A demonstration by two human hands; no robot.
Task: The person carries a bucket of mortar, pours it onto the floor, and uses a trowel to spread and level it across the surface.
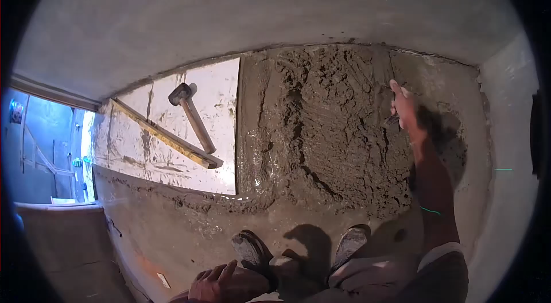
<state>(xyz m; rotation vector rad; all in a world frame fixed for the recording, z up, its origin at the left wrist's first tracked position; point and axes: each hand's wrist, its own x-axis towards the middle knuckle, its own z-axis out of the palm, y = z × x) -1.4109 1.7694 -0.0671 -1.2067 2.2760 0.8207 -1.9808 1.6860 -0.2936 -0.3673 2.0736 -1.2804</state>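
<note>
My right hand (403, 105) is closed around the handle of a trowel, at the right edge of a bed of wet mortar (338, 125). The trowel's blade lies low against the mortar and is hard to make out. My left hand (215, 286) rests near my knee at the bottom of the view, its fingers bent and slightly apart, holding nothing visible. Left of the mortar are pale, mortar-smeared tiles (221, 90). On them lie a mallet (196, 122) with a dark head and a long yellowish straight bar (163, 135).
My two shoes (251, 250) stand on the bare floor (166, 228) just below the mortar. A grey wall (258, 4) runs along the far side and another wall (513, 125) is at the right. A bright blue-lit opening (51, 148) is at the left.
</note>
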